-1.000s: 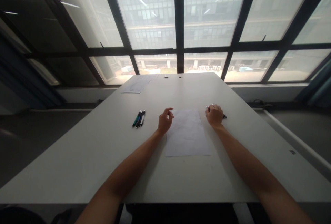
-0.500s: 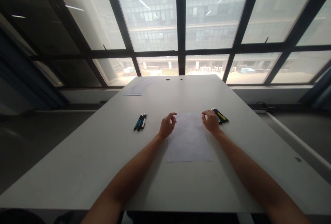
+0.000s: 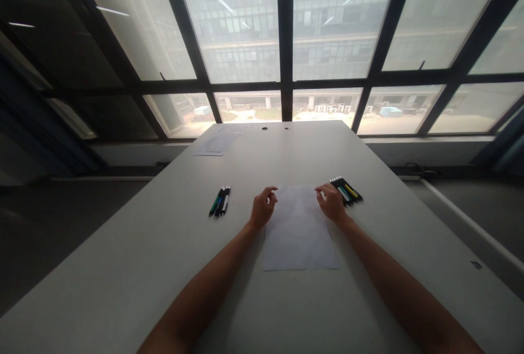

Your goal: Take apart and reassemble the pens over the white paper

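Observation:
A blank white sheet of paper (image 3: 298, 239) lies flat on the table in front of me. At its far left corner is my left hand (image 3: 263, 207), the index finger stretched out and a gap between it and the thumb. My right hand (image 3: 331, 201) is at the far right corner in a similar loose curl, fingertips over the sheet's edge. Both hands look to hold nothing; whether the fingertips press on the paper I cannot tell. Just beyond my right hand lies a row of several dark pens (image 3: 347, 190), with yellow and green parts showing.
Left of my left hand lies a second group of pens (image 3: 220, 201), with green, blue and white parts. More printed sheets (image 3: 216, 141) rest at the far left of the white table (image 3: 143, 261). Tall windows (image 3: 245, 32) stand behind the table.
The whole view has shifted a little, so the table items sit lower. My right fingertips have moved slightly left over the paper's corner, and more of the right-hand pens shows.

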Action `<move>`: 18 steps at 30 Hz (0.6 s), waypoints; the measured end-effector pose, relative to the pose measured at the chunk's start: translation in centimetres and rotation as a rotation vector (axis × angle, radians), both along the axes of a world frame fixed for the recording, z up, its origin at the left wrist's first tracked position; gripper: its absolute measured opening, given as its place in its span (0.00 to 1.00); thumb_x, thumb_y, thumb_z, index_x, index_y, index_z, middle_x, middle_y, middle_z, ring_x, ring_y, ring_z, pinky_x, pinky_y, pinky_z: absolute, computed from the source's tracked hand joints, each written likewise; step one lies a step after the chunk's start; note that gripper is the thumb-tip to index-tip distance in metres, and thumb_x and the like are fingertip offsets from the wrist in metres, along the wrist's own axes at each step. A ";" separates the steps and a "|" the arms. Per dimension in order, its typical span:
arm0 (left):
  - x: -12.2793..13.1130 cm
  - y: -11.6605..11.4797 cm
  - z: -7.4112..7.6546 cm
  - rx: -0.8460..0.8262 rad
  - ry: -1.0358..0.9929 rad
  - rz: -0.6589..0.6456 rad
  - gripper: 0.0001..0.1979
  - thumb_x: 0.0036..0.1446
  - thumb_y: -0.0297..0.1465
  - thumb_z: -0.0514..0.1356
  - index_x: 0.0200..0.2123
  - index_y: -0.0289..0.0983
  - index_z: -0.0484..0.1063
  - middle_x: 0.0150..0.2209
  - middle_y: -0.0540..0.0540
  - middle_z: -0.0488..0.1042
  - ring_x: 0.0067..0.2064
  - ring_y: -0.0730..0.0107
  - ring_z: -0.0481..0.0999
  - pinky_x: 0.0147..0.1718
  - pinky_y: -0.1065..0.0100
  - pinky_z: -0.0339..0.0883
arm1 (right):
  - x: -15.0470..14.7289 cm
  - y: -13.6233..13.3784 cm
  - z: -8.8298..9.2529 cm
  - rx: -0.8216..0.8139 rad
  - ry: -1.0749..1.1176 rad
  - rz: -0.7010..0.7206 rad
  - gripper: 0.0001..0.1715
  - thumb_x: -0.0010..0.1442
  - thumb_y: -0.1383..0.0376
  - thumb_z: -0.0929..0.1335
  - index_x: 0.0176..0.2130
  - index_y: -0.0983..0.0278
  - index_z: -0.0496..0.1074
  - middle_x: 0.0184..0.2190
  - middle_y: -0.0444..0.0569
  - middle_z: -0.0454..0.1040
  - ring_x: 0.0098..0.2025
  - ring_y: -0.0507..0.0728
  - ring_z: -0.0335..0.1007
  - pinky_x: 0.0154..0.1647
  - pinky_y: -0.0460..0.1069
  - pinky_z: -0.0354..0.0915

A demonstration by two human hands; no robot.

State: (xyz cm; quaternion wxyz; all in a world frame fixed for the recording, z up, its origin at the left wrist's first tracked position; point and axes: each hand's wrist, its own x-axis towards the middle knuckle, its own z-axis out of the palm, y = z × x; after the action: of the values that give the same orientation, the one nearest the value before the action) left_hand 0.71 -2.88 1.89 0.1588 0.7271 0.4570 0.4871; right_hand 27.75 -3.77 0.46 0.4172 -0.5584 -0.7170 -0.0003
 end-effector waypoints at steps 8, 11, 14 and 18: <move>0.0 -0.1 0.0 -0.042 -0.003 -0.026 0.11 0.58 0.26 0.53 0.42 0.39 0.72 0.25 0.54 0.74 0.24 0.76 0.68 0.28 0.74 0.62 | -0.6 -0.3 0.1 -0.031 0.043 0.028 0.12 0.60 0.68 0.62 0.37 0.63 0.74 0.35 0.51 0.74 0.39 0.58 0.68 0.45 0.52 0.64; 0.0 -0.1 -0.1 -0.065 -0.002 -0.038 0.11 0.58 0.26 0.54 0.42 0.39 0.72 0.25 0.54 0.74 0.25 0.75 0.68 0.28 0.74 0.62 | -0.6 -0.4 0.0 -0.032 0.062 0.028 0.12 0.60 0.68 0.62 0.36 0.63 0.74 0.35 0.51 0.74 0.38 0.58 0.68 0.45 0.52 0.64; 0.0 -0.1 -0.2 -0.076 0.002 -0.038 0.11 0.58 0.27 0.53 0.42 0.39 0.72 0.25 0.53 0.74 0.25 0.75 0.69 0.28 0.73 0.62 | -0.6 -0.5 -0.1 -0.029 0.083 0.029 0.12 0.60 0.69 0.62 0.36 0.63 0.74 0.34 0.51 0.74 0.38 0.58 0.68 0.44 0.52 0.64; 0.1 -0.1 -0.4 -0.099 0.013 -0.037 0.11 0.59 0.27 0.53 0.42 0.39 0.72 0.25 0.53 0.74 0.26 0.75 0.69 0.30 0.73 0.63 | -0.6 -0.6 -0.3 -0.033 0.112 0.047 0.11 0.59 0.70 0.63 0.36 0.63 0.74 0.34 0.50 0.74 0.37 0.58 0.68 0.43 0.51 0.64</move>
State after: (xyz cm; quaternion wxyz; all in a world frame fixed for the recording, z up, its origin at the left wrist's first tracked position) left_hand 0.76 -2.96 1.49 0.2007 0.7298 0.4680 0.4562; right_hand 27.15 -4.35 0.12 0.4472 -0.5474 -0.7054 0.0524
